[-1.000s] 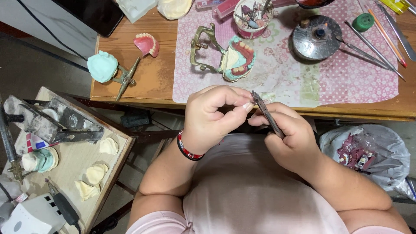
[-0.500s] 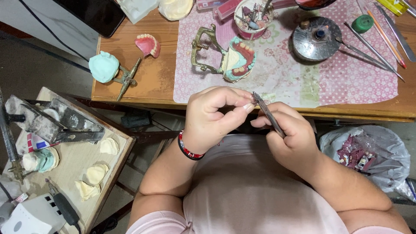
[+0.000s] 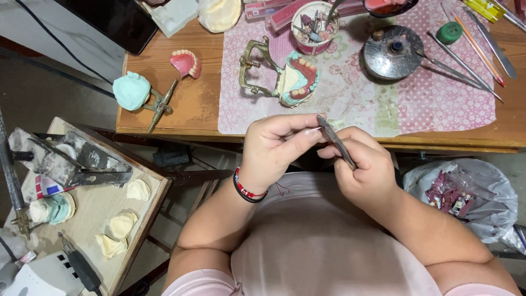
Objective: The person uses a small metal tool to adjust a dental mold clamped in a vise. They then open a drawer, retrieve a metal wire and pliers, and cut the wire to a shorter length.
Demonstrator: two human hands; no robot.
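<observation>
My right hand [image 3: 364, 170] grips a thin dark metal hand tool [image 3: 335, 141], its tip pointing up toward the table's front edge. My left hand [image 3: 276, 148] is pinched closed right at the tool's tip, its fingers around something too small to make out. Both hands hover over my lap, just in front of the wooden table [image 3: 186, 109]. A red and dark beaded bracelet [image 3: 247, 189] circles my left wrist. On the pink patterned mat [image 3: 350, 104] behind my hands stands a brass articulator with a teal denture model [image 3: 285, 77].
A round metal dish [image 3: 393, 52], a cup of burs [image 3: 314, 24] and long hand tools [image 3: 466, 52] lie on the mat. A pink denture [image 3: 186, 63] and teal cast [image 3: 131, 90] sit left. A side board [image 3: 98, 214] carries plaster pieces; a plastic bag [image 3: 466, 197] hangs right.
</observation>
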